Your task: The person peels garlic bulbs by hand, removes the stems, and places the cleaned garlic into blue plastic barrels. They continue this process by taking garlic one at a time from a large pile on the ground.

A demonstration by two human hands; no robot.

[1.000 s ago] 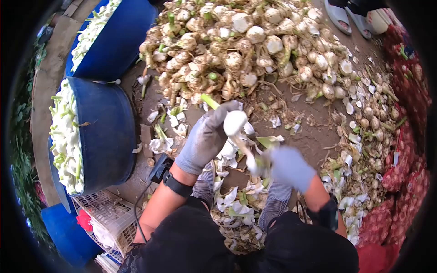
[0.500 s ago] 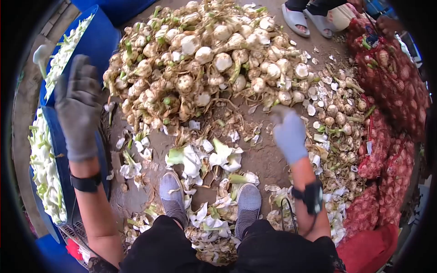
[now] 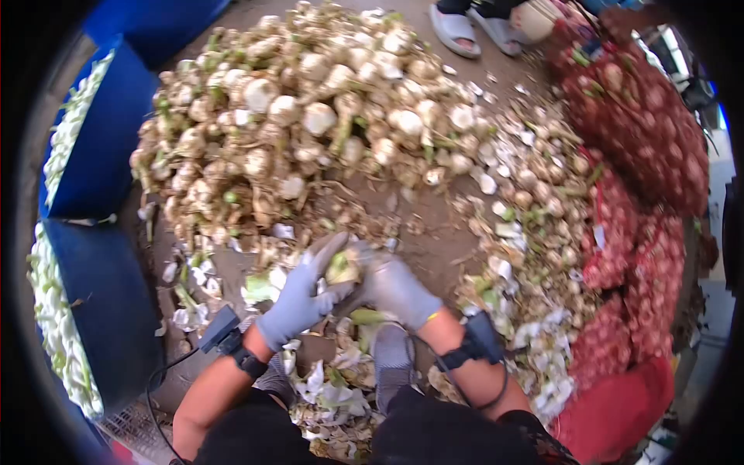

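My left hand [image 3: 302,298], in a grey glove, is wrapped round a garlic bulb [image 3: 343,267] with a greenish stem part, above the litter of peels in front of my shoes. Close against the bulb from the right is my right hand [image 3: 394,291], gloved too and smeared by motion; its fingertips and anything in them cannot be made out. Beyond both hands lies a large heap of untrimmed garlic bulbs [image 3: 318,120] with dry roots and stalks.
Blue containers [image 3: 105,310] with peeled white garlic stand at the left. Red net sacks [image 3: 632,116] of bulbs line the right, beside smaller bulbs [image 3: 542,194]. Another person's sandalled feet [image 3: 457,29] are at the top. Peels [image 3: 333,391] surround my shoes.
My left hand has come from the blue containers to the centre and now holds a bulb. My right hand has moved left to meet it. The view has shifted.
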